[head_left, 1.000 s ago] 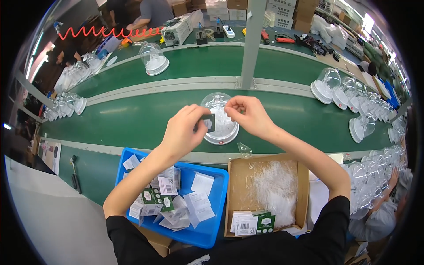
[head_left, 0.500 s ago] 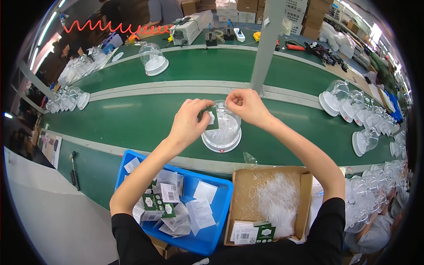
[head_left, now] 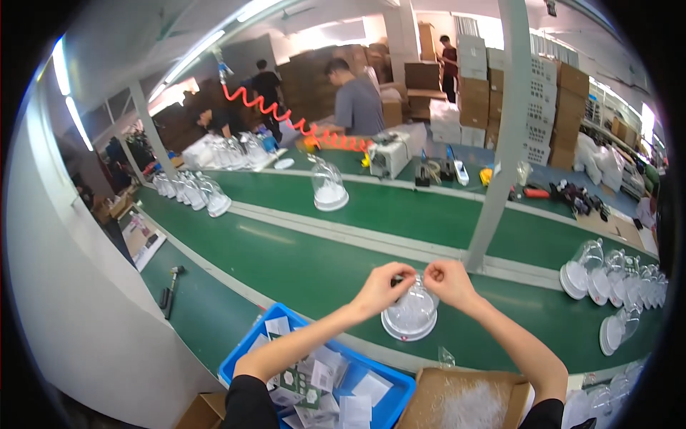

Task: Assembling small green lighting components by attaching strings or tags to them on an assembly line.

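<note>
from here i count one clear dome (head_left: 411, 316) on the green desk (head_left: 286, 261) with the left hand (head_left: 382, 291) and right hand (head_left: 450, 284) at its top, fingers drawn narrow; what they grip i cannot tell. one blue tray (head_left: 402, 393) holds overlapping cards (head_left: 371, 388), their print unreadable; one carton (head_left: 423, 397) holds white strands (head_left: 475, 409).

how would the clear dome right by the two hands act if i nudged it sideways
The clear dome looks like thin, smooth plastic, so it's probably light and somewhat slippery. Its wide white base should make it likelier to slide than tip.
</note>
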A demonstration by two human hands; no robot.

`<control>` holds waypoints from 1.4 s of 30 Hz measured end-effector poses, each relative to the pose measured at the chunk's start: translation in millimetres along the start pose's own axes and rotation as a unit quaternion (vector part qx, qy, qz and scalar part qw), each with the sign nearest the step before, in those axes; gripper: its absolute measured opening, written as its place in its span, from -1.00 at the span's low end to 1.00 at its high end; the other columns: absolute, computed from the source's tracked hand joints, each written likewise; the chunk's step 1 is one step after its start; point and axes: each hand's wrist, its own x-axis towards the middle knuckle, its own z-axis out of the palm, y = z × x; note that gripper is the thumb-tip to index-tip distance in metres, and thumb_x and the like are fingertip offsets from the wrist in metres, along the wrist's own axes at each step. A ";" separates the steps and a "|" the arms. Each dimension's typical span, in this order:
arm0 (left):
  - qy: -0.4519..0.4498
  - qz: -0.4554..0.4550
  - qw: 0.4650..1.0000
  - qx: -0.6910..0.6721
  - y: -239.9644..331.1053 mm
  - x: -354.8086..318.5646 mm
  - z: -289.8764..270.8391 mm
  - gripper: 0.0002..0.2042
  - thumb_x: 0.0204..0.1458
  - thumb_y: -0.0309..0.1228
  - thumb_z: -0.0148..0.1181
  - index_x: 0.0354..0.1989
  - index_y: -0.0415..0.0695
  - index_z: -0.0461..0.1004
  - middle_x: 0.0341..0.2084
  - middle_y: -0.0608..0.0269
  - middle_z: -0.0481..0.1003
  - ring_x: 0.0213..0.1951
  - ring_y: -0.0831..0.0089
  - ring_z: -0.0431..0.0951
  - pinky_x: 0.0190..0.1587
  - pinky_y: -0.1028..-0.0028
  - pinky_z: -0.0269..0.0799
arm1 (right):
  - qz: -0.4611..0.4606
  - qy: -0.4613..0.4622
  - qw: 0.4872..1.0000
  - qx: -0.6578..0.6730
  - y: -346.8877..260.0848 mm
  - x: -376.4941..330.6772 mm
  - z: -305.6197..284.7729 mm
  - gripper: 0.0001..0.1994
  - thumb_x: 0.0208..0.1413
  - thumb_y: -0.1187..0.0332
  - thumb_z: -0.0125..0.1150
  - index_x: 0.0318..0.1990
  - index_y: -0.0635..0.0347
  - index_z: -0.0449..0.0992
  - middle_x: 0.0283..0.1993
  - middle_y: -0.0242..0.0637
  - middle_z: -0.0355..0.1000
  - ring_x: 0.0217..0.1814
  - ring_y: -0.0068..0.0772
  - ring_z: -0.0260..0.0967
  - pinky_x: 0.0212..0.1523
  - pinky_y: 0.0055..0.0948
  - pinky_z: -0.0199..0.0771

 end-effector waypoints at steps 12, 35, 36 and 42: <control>-0.004 0.126 0.973 0.193 3.4 14.2 -8.9 -0.79 -0.07 -0.42 0.22 -0.24 -0.19 0.46 -0.28 0.13 0.49 -0.15 0.13 0.47 -0.05 0.28 0.38 | -0.035 -0.031 0.999 -0.014 -10.3 17.3 0.6 -0.86 -0.12 0.38 0.22 -0.46 0.29 0.51 -0.63 -0.29 0.41 -0.60 -0.52 0.33 -0.52 -0.49 0.33; 0.057 0.232 0.921 0.309 -2.0 15.5 -10.6 -0.86 -0.18 -0.42 0.23 -0.42 -0.16 0.46 -0.43 0.20 0.46 -0.27 0.18 0.46 -0.20 0.27 0.43 | -0.053 -0.028 0.994 -0.088 -18.6 23.6 14.8 -0.84 -0.12 0.32 0.22 -0.51 0.22 0.46 -0.63 -0.27 0.40 -0.61 -0.35 0.34 -0.53 -0.38 0.33; 0.059 0.230 0.918 0.319 -3.1 14.5 -12.8 -0.85 -0.17 -0.40 0.21 -0.41 -0.15 0.46 -0.45 0.21 0.43 -0.26 0.18 0.45 -0.20 0.25 0.42 | -0.060 -0.030 0.992 -0.110 -20.8 24.7 16.1 -0.84 -0.14 0.31 0.23 -0.51 0.21 0.46 -0.63 -0.26 0.41 -0.61 -0.29 0.36 -0.53 -0.36 0.34; 0.023 0.188 0.913 0.362 3.0 7.2 -24.8 -0.85 -0.12 -0.44 0.22 -0.35 -0.16 0.49 -0.38 0.19 0.47 -0.24 0.18 0.47 -0.18 0.29 0.43 | -0.021 -0.024 0.990 -0.137 -20.9 17.3 11.6 -0.83 -0.14 0.30 0.23 -0.50 0.21 0.48 -0.60 -0.27 0.44 -0.55 -0.31 0.41 -0.48 -0.37 0.38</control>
